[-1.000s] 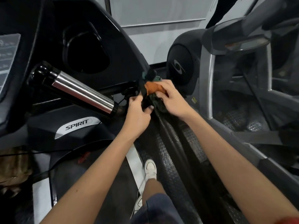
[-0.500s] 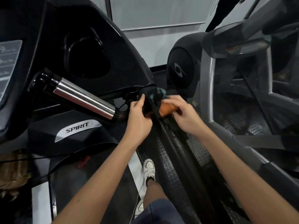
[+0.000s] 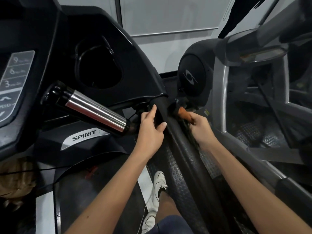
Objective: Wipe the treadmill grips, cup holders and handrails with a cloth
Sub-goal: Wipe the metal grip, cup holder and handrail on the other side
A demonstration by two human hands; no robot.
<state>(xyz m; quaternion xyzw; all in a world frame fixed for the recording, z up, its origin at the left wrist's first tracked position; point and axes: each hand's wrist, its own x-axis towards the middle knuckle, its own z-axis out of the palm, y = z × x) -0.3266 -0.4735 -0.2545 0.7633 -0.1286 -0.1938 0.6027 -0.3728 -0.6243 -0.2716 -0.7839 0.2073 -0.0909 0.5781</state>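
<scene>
The black foam handrail (image 3: 184,149) runs diagonally from the console down toward me. My left hand (image 3: 150,129) is on its left side, near the top, and pinches a dark end of the cloth between thumb and fingers. On the right side of the rail, my right hand (image 3: 201,130) grips the other end of the cloth (image 3: 184,114), whose orange part sticks out above the fingers. The middle of the cloth is hidden behind the rail. Left of the hands are the chrome grip (image 3: 94,112) and, above it, the black cup holder (image 3: 99,68).
The console keypad (image 3: 13,78) is at the far left, with the SPIRIT badge (image 3: 84,136) below the grip. A second grey machine (image 3: 222,98) stands close on the right. My white shoes (image 3: 159,181) stand on the deck beside the belt.
My hands have drawn apart, one to each side of the handrail. The cloth, bunched on top of the rail before, now hangs at its sides, leaving the rail's top bare.
</scene>
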